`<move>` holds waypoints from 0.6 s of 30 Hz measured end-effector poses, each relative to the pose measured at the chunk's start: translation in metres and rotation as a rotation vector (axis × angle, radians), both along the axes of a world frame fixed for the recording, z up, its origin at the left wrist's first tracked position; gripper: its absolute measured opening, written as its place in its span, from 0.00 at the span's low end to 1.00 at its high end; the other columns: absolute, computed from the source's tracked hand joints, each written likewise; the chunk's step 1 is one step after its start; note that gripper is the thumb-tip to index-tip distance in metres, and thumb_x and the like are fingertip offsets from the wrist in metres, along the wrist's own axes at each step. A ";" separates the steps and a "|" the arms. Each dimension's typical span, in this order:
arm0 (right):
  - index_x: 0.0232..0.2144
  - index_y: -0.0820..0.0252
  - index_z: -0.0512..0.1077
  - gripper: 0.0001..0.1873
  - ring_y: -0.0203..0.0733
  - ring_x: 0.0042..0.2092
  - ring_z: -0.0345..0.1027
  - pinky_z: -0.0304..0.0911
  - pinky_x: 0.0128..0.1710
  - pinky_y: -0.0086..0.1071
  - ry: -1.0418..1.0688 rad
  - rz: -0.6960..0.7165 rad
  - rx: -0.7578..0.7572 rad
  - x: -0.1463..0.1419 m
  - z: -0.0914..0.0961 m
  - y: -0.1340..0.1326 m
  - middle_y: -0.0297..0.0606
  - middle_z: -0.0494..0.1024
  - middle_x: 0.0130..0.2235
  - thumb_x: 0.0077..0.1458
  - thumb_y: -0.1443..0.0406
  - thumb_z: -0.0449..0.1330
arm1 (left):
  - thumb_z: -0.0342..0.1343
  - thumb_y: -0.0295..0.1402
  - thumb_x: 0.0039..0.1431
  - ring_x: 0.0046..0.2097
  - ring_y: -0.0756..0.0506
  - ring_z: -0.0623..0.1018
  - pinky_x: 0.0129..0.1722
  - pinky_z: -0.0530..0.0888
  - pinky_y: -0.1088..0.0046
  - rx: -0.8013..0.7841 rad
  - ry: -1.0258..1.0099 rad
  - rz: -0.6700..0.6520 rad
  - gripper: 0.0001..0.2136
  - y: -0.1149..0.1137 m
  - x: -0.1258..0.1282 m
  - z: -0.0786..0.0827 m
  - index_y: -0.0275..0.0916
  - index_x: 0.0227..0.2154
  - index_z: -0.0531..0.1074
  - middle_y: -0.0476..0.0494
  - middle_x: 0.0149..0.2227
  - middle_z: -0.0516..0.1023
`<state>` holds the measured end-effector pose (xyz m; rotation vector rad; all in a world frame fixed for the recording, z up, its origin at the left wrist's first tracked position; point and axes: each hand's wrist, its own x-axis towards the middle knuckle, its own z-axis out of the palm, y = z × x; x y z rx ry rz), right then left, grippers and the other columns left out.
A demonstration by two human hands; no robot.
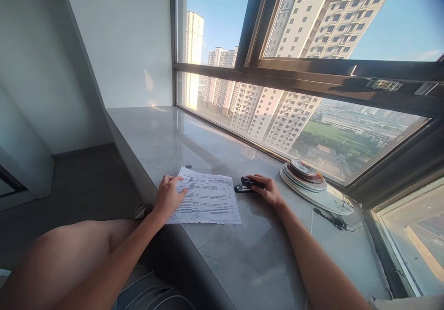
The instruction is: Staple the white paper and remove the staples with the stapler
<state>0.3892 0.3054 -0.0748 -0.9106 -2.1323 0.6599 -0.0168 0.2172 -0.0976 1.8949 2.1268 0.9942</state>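
Observation:
Printed paper sheets [210,199] lie flat on the grey stone windowsill. My left hand [170,193] grips their left edge, its thumb on the printed face and the other fingers around the upper left side. My right hand [265,189] is closed around a black stapler [244,188], whose jaws point left toward the sheets' right edge. A narrow gap separates the stapler from the paper. Beyond the sheets' top edge lies a small dark piece [188,166], too small to name.
A stack of round plates or discs [303,176] rests by the window on a larger white oval board [338,201]. Dark-handled scissors [335,220] lie in front of it. The sill's front edge [197,259] runs beside my legs, and the window frame [236,75] borders the far side.

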 end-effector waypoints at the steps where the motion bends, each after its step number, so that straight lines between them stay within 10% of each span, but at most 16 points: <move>1: 0.55 0.55 0.77 0.22 0.51 0.49 0.74 0.67 0.53 0.44 0.006 0.001 -0.004 -0.002 0.000 0.000 0.42 0.81 0.49 0.61 0.55 0.62 | 0.61 0.37 0.59 0.51 0.36 0.76 0.53 0.74 0.59 0.009 -0.010 -0.004 0.18 -0.001 0.001 0.001 0.39 0.52 0.75 0.35 0.51 0.69; 18: 0.40 0.55 0.78 0.19 0.46 0.42 0.74 0.63 0.49 0.41 -0.112 -0.150 0.187 -0.052 0.009 -0.019 0.40 0.81 0.40 0.69 0.51 0.52 | 0.60 0.37 0.61 0.50 0.38 0.77 0.44 0.78 0.63 0.010 -0.340 -0.060 0.16 -0.003 0.000 0.009 0.44 0.51 0.75 0.39 0.54 0.68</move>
